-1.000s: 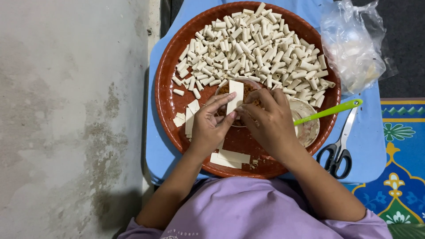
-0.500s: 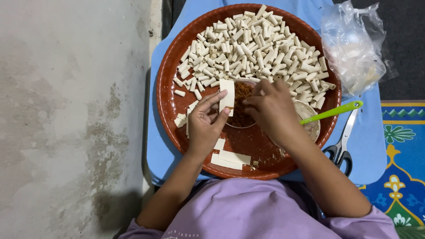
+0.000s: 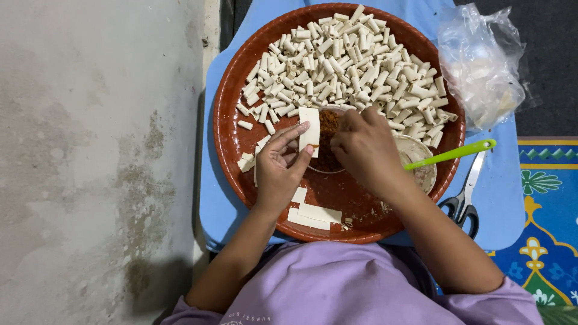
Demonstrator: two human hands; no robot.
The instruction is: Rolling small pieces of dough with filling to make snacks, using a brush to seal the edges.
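Head view: left hand [image 3: 278,171] pinches wrapper strip [image 3: 309,130] upright, long axis toward rolls [image 3: 343,57].

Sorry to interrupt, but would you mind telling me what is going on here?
A person holds a pale wrapper strip in the left hand while the right hand reaches into a small bowl of brown filling. Both sit on a round brown tray piled with finished little rolls. More flat strips lie near the tray's front edge.

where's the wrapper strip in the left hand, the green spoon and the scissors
wrapper strip [image 3: 309,127], head view, middle of the pale rectangle
green spoon [image 3: 451,154], head view, middle of its handle
scissors [image 3: 462,204], head view, near the pivot above the black handles
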